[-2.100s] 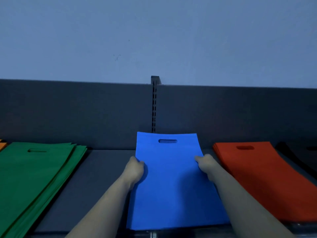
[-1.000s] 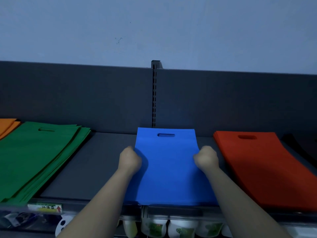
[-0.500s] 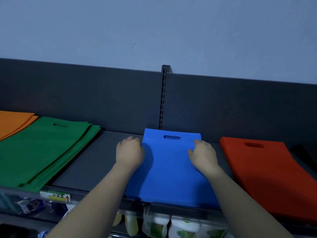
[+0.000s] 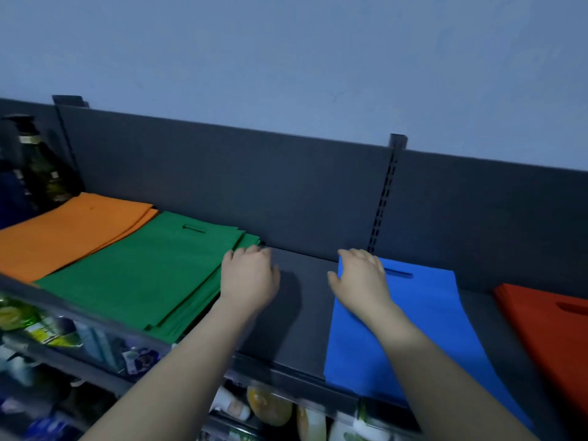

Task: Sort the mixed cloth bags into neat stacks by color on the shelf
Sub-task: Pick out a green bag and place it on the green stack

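1. While the right hand [image 4: 361,281] lies flat on the back left corner of the blue bag [image 4: 429,319], its fingers [image 4: 366,259] are loosely spread, pinching nothing.
2. The bag spans the shelf [image 4: 296,329] from back to front edge.
3. The left hand [image 4: 249,280] hangs over bare shelf, fingers relaxed, tips at the green stack [image 4: 136,272].
4. An orange stack [image 4: 63,230] lies toward the left edge and a red stack [image 4: 547,332] toward the right.

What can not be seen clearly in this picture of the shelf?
Head view only.
Red bags: cut off by the right edge.
Orange bags: cut off by the left edge.
Bottles below the shelf: blurred, labels unreadable.
Blue bag, far left corner: hidden by the right hand.
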{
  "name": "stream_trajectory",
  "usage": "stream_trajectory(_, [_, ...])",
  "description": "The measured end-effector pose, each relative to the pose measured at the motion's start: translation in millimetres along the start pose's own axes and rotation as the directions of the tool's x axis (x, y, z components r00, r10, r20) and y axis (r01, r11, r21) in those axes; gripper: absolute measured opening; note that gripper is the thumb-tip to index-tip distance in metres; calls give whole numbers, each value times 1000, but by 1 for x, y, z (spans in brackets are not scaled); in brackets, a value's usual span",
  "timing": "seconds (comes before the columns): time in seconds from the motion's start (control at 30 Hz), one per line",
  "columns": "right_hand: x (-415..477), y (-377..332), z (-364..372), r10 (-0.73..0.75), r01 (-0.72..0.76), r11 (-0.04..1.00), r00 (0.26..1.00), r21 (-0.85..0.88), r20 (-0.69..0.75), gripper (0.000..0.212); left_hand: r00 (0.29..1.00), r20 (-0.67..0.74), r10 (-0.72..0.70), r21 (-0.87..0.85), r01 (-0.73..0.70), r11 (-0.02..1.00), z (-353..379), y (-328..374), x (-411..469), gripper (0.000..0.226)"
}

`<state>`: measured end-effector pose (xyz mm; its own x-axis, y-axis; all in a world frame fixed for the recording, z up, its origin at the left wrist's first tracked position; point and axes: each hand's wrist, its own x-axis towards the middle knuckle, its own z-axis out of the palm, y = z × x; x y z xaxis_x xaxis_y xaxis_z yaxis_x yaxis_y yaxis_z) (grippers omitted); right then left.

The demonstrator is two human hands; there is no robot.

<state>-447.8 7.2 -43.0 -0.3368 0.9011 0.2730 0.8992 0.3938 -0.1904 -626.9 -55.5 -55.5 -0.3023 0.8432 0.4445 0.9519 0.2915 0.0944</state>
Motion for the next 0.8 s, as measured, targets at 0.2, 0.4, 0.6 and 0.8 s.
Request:
stream_trajectory(0.2, [27, -95, 32, -35, 36, 999, 999, -25, 38, 47, 998, 52, -20, 31, 19, 999, 1, -102, 21, 29])
stream_trajectory(0.4, [47, -171, 65, 9, -12, 999, 998, 50, 62, 39, 988, 148, -48, 25, 45, 999, 8, -206, 46, 31])
stream_trajectory(0.6, [52, -218, 90, 149, -163, 985, 969, 62, 195, 51, 872, 435, -224, 78, 211, 974, 27, -297, 61, 46])
stream_trajectory(0.8, [54, -231, 110, 328, -409, 897, 870, 167, 369, 53, 800, 545, -249, 36, 274, 961, 37, -326, 71, 56])
